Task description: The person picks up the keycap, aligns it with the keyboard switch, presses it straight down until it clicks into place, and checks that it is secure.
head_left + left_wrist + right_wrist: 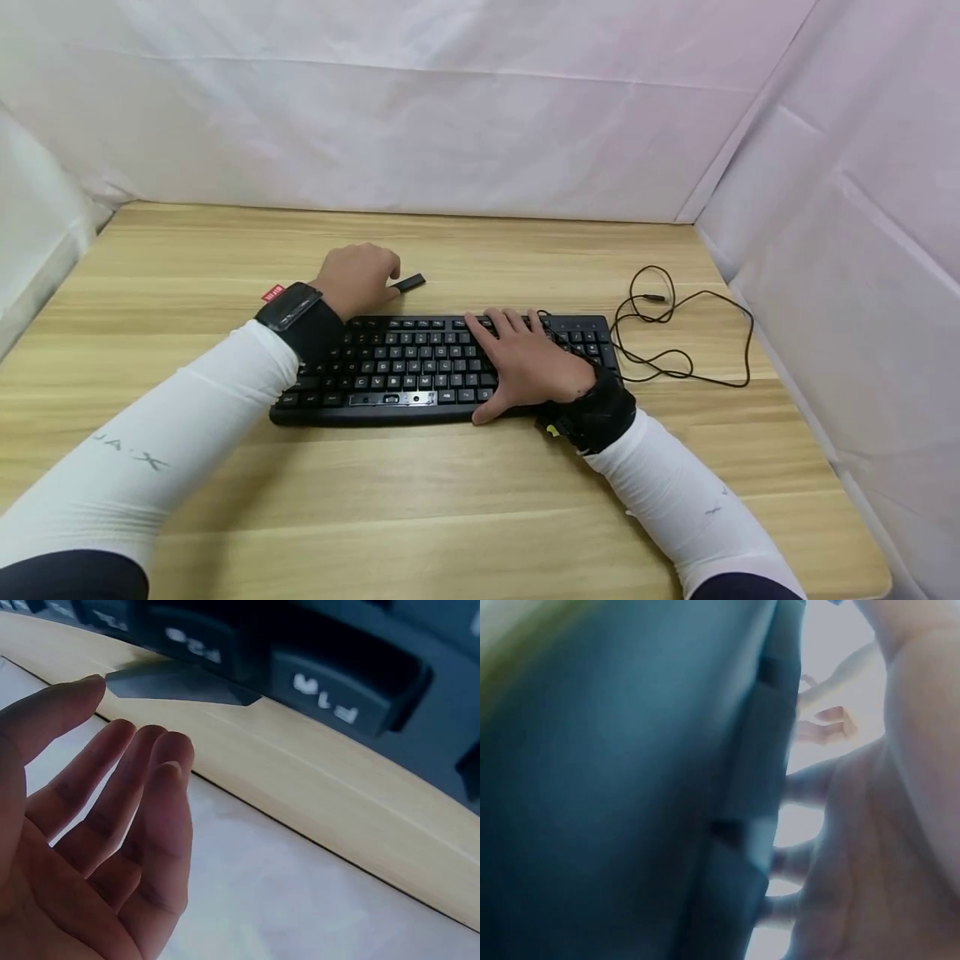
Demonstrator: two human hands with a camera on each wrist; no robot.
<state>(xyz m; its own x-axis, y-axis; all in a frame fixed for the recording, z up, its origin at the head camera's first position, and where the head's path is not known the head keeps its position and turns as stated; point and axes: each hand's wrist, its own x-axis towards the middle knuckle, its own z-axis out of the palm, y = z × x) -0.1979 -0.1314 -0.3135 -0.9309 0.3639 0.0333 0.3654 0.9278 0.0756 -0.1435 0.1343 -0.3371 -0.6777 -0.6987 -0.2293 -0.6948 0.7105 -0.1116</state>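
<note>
A black keyboard [408, 364] lies on the table, its front edge toward me. At the space bar's place there is an exposed slot [393, 399] with small fittings in it. Behind the keyboard lies a flat black bar [410, 282], which looks like the loose space bar cap. My left hand [357, 279] is beside this bar; in the left wrist view the thumb tip meets one end of it, while the other fingers bend loosely, apart from it. My right hand [528, 367] rests with spread fingers on the keyboard's right part, the thumb at the front edge.
A thin black cable [705, 379] loops over the table [420, 500] to the right of the keyboard, its plug [655, 297] among the loops. White cloth [420, 133] hangs behind the table and along its sides.
</note>
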